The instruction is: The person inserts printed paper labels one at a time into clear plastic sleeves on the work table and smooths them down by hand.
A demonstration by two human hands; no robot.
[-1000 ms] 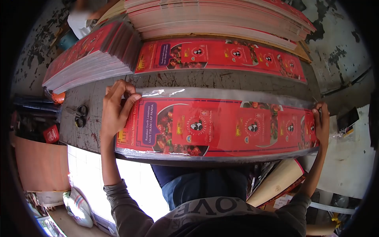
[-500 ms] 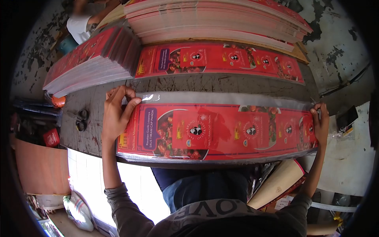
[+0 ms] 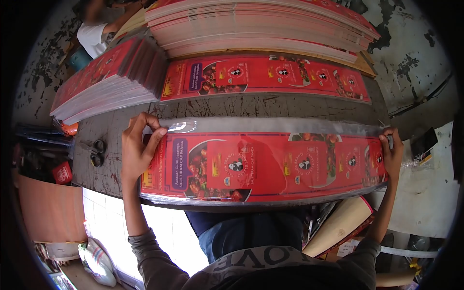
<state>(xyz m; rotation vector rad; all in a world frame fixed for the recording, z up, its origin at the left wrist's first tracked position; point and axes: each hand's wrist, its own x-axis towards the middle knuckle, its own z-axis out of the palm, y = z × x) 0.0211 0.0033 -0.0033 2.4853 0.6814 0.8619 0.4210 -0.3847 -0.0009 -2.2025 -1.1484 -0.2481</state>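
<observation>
A long red printed sheet [image 3: 266,166] with panda logos and food pictures lies on the table's near side, inside or under clear plastic with a bare strip along its far edge. My left hand [image 3: 141,145] pinches the plastic at the far left corner between thumb and fingers. At the far right corner, my right hand [image 3: 392,147] has its fingers closed on the plastic edge. Several layers show along the near edge beneath the top sheet.
Black-handled scissors [image 3: 96,152] lie left on the scratched dark table [image 3: 217,107]. Beyond are a stack of plastic-covered sheets [image 3: 108,82], another red sheet [image 3: 270,77] and a tall pile [image 3: 261,29]. A person [image 3: 94,36] is at the back left.
The view has shifted slightly, so the table and the sheet appear a little lower in the frame. Both hands keep their hold on the plastic corners.
</observation>
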